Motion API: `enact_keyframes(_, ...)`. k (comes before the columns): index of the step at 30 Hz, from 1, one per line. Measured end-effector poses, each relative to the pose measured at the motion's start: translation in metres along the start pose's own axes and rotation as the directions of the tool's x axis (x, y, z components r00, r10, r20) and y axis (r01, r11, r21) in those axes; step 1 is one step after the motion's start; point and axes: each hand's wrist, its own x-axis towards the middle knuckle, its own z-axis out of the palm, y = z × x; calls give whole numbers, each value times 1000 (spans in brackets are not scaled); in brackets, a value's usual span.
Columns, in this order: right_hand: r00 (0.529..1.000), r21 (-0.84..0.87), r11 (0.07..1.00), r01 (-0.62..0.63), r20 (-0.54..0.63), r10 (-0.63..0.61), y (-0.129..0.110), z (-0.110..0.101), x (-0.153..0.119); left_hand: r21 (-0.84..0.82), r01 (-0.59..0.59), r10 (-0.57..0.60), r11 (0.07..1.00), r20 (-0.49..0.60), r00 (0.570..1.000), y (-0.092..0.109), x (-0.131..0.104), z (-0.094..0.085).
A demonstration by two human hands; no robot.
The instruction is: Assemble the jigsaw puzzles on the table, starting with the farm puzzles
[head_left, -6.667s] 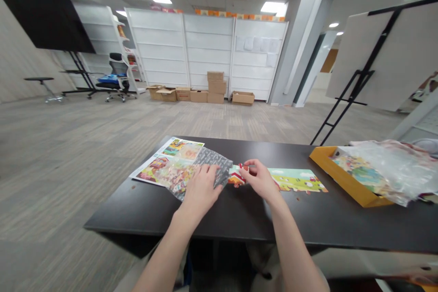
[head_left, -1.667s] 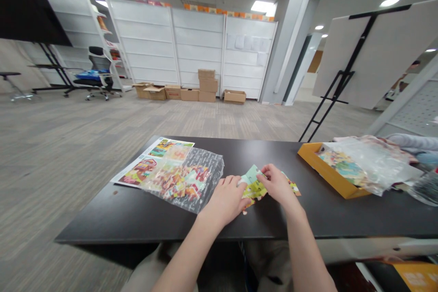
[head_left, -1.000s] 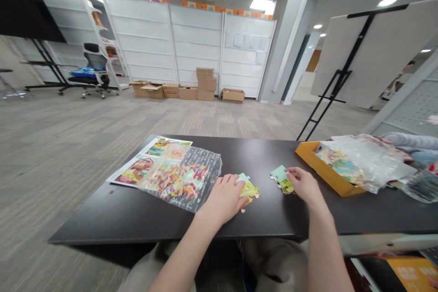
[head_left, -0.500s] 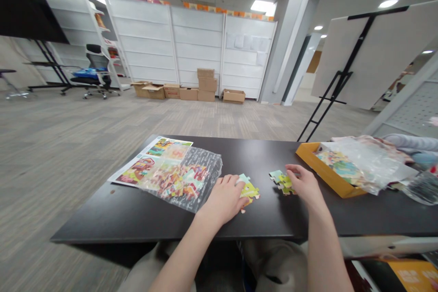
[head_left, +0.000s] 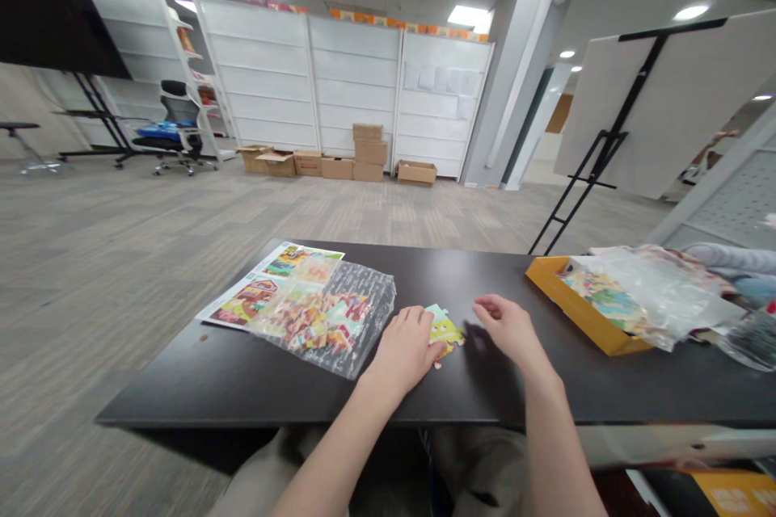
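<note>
Joined jigsaw puzzle pieces (head_left: 446,328) in pale blue, green and yellow lie on the dark table. My left hand (head_left: 411,343) rests over their left side, thumb at the near edge and fingers at the far one, holding them and hiding part of them. To the right, my right hand (head_left: 504,327) hovers above the table, casting a shadow. Its fingers are loosely curled, slightly apart from the thumb, with no piece visible between them. A tiny pale piece (head_left: 437,365) shows by my left thumb.
On the left, a clear plastic bag (head_left: 339,319) of loose puzzle pieces overlaps a printed picture sheet (head_left: 242,299). At the right stands a yellow box (head_left: 561,299) with pieces and plastic wrap. Folded cloth (head_left: 724,256) lies behind it. The table's near edge (head_left: 255,423) is close to my forearms.
My right hand has moved left, toward my left hand. The green and blue puzzle section it held no longer shows apart on the right. My left hand stays on its pieces.
</note>
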Motion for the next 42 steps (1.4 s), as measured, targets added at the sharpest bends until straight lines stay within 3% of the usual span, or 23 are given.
enact_keyframes(2,991,-35,997,73,116,-69,-18,15,-3,-7,28,-28,1000,-21,999,4,2,2)
enact_keyframes(7,997,-277,958,68,50,-56,-40,34,-8,-46,-89,90,995,12,996,4,-2,-5)
enact_keyframes(10,995,-308,948,81,73,-61,-43,35,-9,20,-110,110,994,34,993,-1,-7,-14)
enact_keyframes(13,990,-257,960,114,110,-88,-43,37,-8,98,-85,79,992,63,995,-5,-12,-19)
enact_keyframes(18,992,-126,988,87,98,-75,-40,46,-3,68,-49,44,996,77,996,-7,-17,-19)
enact_keyframes(21,991,111,993,39,122,-52,-38,48,-2,49,-30,27,998,73,997,-7,-17,-19)
enact_keyframes(25,983,361,932,18,162,-81,-37,48,-2,52,-32,28,998,82,996,-6,-16,-21)
enact_keyframes(31,993,444,896,10,99,-61,-36,45,2,45,-37,34,998,85,996,-6,-15,-22)
enact_keyframes(36,1000,422,906,-26,16,21,-22,23,5,27,-25,23,999,60,998,-9,-18,-21)
enact_keyframes(42,994,441,894,-80,102,39,-3,1,3,-8,16,-16,1000,3,1000,-11,-17,-15)
